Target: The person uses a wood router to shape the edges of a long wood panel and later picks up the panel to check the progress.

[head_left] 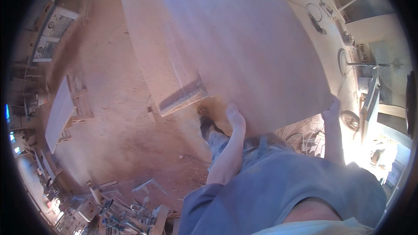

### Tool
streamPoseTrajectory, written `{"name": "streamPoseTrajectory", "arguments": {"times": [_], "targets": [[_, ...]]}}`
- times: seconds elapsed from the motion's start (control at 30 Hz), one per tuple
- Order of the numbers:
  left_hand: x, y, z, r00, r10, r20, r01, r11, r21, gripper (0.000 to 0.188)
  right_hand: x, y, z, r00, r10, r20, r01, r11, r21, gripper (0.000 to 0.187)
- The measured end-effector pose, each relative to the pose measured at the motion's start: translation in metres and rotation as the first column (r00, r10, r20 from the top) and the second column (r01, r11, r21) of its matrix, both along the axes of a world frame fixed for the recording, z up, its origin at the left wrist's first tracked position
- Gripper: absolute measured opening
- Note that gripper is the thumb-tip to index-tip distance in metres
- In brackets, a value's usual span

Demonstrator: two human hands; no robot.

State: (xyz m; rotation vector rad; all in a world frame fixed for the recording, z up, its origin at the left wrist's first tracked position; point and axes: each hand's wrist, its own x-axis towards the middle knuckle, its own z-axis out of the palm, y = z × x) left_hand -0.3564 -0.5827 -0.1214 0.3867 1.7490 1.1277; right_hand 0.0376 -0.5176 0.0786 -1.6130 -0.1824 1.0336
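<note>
Gripping a broad, smooth plywood sheet [244, 48] (pale, flat) by its near edge, both hands, left [236, 117] and right [332, 111], apparently.

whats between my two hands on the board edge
In the head view, only the bare near edge of the plywood sheet runs between the left hand and right hand.

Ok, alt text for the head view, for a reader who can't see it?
Both hands grip the near edge of a large plywood sheet: left hand mid-edge, right hand at its corner. The sheet lies over a workbench in a sawdust-covered workshop floor.
</note>
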Motion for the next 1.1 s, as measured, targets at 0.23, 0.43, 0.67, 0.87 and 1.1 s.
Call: {"name": "streamPoseTrajectory", "arguments": {"times": [0.23, 0.43, 0.67, 0.87, 1.1], "targets": [[0.048, 0.025, 0.039, 0.837, 0.160, 0.523, 0.093, 0.901, -0.424, 0.078, -0.099, -0.048, 0.111, 0.889, 0.023, 0.456, -0.064, 0.995, 0.076, 0.027], [0.014, 0.027, 0.123, 0.574, 0.025, 0.819, 0.233, 0.953, -0.192, 0.067, -0.216, -0.121, 0.106, 0.547, 0.142, 0.825, -0.148, 0.986, -0.072, 0.017], [-0.054, 0.083, 0.214, 0.766, -0.436, 0.473, 0.098, 0.805, 0.585, 0.074, -0.329, -0.139, 0.115, 0.601, -0.092, 0.794, 0.035, 0.995, 0.089, 0.012], [-0.058, 0.084, 0.275, 0.727, -0.560, 0.397, 0.310, 0.784, 0.538, 0.075, -0.318, -0.126, 0.122, 0.696, -0.182, 0.695, 0.126, 0.983, 0.131, 0.015], [-0.039, 0.083, 0.335, 0.843, -0.484, 0.234, 0.345, 0.821, 0.456, 0.073, -0.313, -0.136, 0.121, 0.788, -0.155, 0.596, 0.071, 0.984, 0.162, 0.013]]}}
